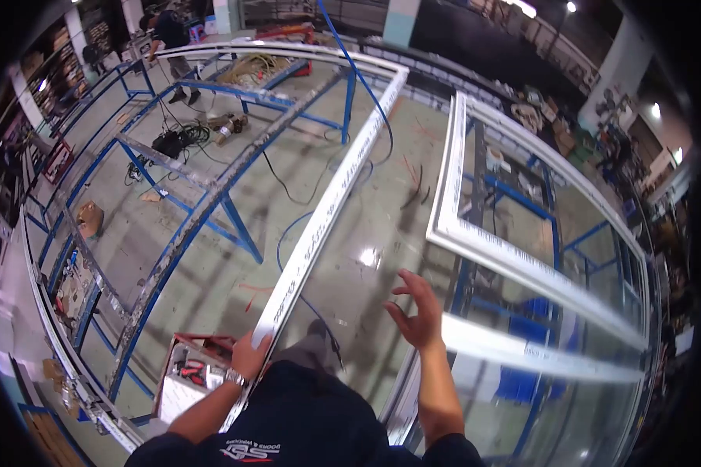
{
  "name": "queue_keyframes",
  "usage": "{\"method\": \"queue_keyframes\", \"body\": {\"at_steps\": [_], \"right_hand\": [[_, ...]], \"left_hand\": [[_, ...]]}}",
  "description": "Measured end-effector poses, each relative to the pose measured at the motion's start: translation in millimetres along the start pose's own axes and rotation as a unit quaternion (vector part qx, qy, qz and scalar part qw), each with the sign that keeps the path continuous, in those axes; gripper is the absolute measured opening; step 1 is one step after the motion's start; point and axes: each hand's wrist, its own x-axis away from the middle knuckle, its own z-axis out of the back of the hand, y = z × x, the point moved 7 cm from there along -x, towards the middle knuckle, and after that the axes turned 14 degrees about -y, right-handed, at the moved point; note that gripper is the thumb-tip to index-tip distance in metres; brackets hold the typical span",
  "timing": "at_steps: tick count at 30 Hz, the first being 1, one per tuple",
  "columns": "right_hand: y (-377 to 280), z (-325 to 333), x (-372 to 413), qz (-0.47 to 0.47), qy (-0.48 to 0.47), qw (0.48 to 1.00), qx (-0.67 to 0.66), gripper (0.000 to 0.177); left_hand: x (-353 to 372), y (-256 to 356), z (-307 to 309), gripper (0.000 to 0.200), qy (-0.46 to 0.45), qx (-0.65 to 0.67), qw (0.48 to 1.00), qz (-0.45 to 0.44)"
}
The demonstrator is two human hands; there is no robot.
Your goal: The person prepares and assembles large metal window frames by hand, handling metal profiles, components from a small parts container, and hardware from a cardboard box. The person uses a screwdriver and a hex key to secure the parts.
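My left hand (249,356), with a metal watch on its wrist, is wrapped round the near part of a long white window-frame bar (331,198). Printed film runs along the bar, which stretches away from me to a far corner and belongs to a large frame lying over blue metal stands. My right hand (419,313) is raised in the air with its fingers apart and nothing in it. Close to its right is a second white frame (522,261) with glass panes, resting on another blue stand. My left fingertips are partly hidden.
Blue trestles (210,194) stand to the left. A red tool box (191,373) with red-handled tools sits by my left arm. A blue hose (350,58) hangs down across the far frame. Black cables (181,142) lie on the floor. Another person (171,39) stands far left.
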Motion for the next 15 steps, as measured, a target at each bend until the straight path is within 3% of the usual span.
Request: {"method": "queue_keyframes", "body": {"at_steps": [3, 6, 8, 11, 15], "right_hand": [[15.5, -10.9, -100.0, 0.076, -0.015, 0.996, -0.04, 0.066], [47.5, -29.2, -186.5, 0.087, -0.041, 0.994, -0.058, 0.069], [61.4, -31.9, -242.8, 0.09, -0.059, 0.993, -0.039, 0.069], [97.8, -35.6, -318.9, 0.08, -0.059, 0.995, 0.009, 0.065], [152.3, -38.4, -431.4, 0.055, -0.04, 0.998, -0.008, 0.058]], "left_hand": [[-2.1, 0.0, -3.9, 0.049, 0.035, -0.023, 0.998, 0.05], [-4.0, -11.5, -12.5, 0.053, 0.14, -0.106, 0.983, 0.048], [-3.0, -3.3, -8.9, 0.059, 0.117, -0.116, 0.981, 0.104], [-4.5, 0.3, -5.3, 0.062, 0.135, -0.124, 0.979, 0.087], [-2.2, 17.0, 12.2, 0.063, 0.141, -0.103, 0.976, 0.128]]}}
